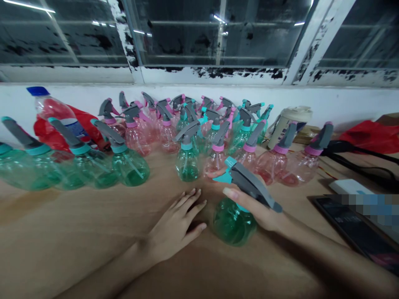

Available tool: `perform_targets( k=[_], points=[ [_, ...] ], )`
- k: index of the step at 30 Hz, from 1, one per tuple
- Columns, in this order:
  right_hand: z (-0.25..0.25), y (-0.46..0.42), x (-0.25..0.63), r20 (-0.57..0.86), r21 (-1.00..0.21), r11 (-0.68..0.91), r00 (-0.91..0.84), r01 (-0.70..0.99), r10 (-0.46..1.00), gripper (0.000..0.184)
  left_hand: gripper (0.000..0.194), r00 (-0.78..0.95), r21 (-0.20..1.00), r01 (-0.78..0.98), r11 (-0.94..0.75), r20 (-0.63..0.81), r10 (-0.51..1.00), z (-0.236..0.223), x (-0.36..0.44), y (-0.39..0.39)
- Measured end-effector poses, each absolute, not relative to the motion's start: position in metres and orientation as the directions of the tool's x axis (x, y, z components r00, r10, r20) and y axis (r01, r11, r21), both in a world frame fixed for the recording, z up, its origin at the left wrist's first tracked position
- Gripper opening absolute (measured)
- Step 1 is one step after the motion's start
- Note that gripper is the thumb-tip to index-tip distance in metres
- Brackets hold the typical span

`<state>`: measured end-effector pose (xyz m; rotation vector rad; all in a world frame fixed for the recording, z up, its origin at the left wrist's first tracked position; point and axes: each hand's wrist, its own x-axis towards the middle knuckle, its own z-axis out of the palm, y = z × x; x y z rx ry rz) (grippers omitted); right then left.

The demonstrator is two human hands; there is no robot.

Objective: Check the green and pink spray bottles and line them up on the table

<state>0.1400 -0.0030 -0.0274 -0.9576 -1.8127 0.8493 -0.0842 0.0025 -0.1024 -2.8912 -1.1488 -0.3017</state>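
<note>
My right hand (252,203) grips a green spray bottle (233,224) around its neck, just under the grey and turquoise trigger head. The bottle leans a little, its nozzle pointing away to the left. Beside it, my left hand (177,220) lies flat with fingers spread on the brown table (93,232), holding nothing. Just beyond my hands stands another green spray bottle (187,166). Close behind the held one is a pink spray bottle (215,160), partly hidden by my right fingers.
Green spray bottles (131,166) line the left; pink ones (294,168) stand right, with several more behind. A soda bottle (50,104) with red plastic stands back left, a pale cup (286,124) back right. A phone (352,224) and black cables (358,153) lie right.
</note>
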Motion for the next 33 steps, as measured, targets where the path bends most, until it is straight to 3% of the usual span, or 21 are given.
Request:
perform_targets(
  k=[24,33],
  points=[
    [-0.0271,-0.0045,0.1415,0.356,-0.856,0.446,-0.329,0.259,0.875,0.035,0.051,0.711,0.057,0.686,-0.725,0.159,0.685,-0.0998,-0.0835,0.0016],
    [-0.0302,-0.0011,0.1416,0.394,-0.84,0.496,-0.382,0.218,0.836,0.017,0.05,0.712,0.064,0.68,-0.73,0.176,0.679,-0.1014,-0.0859,0.0014]
  ],
)
